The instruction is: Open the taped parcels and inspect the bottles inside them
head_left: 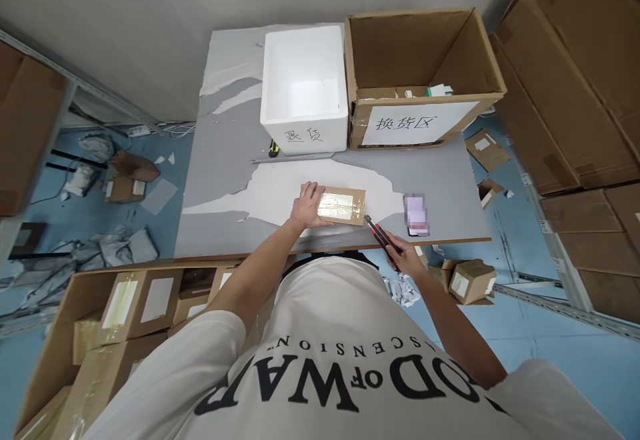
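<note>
Possible skid of cutter knife (pixel 380 235) across shiny tape (pixel 357 208) toward left hand (pixel 307 206), caused by excess force or shallow angle. Possible twisting of box (pixel 341 205), caused by hold at 1 end only. Box location: flat on table (pixel 455 207), at 12 o'clock of shirt (pixel 330 287). Left hand: palm down over box's 9 o'clock end, gripping box. Right hand (pixel 404 253): closed round cutter knife, blade tip (pixel 367 219) aimed to 11 o'clock, just beside box's 4 o'clock corner; contact unclear.

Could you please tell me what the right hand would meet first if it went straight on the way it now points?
The right hand, knife foremost, would likely meet the small box at its right end; depth is unclear.
</note>
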Demonstrator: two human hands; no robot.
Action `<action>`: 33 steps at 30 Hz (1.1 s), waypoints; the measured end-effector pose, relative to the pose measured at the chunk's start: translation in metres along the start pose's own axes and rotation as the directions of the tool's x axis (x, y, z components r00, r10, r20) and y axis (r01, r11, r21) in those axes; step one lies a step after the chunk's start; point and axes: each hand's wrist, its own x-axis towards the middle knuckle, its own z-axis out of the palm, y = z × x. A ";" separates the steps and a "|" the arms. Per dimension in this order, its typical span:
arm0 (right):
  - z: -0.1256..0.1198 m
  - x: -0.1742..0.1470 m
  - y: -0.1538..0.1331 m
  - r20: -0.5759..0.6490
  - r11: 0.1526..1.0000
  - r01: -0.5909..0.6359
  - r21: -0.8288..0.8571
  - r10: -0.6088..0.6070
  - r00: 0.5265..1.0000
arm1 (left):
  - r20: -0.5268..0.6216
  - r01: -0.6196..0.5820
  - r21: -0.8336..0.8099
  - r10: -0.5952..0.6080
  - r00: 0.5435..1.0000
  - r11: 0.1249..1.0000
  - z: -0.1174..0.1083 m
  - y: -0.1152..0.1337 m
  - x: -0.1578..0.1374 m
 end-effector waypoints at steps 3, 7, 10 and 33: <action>0.000 -0.008 0.001 -0.008 1.000 0.012 -0.019 -0.012 1.000 | -0.005 0.000 -0.004 0.000 1.000 1.000 0.001 -0.001 0.002; -0.008 -0.014 0.001 -0.108 0.999 0.031 -0.030 -0.034 0.994 | -0.031 0.033 -0.027 -0.034 0.999 0.999 0.004 0.001 0.004; -0.011 -0.013 0.001 -0.275 0.997 0.014 0.072 0.006 0.961 | -0.028 0.077 -0.079 -0.080 0.996 0.994 0.007 0.003 0.002; 0.071 0.096 -0.069 -0.320 0.929 0.010 0.370 0.117 0.940 | 0.270 0.372 -0.899 -0.375 0.887 0.233 -0.003 -0.061 -0.021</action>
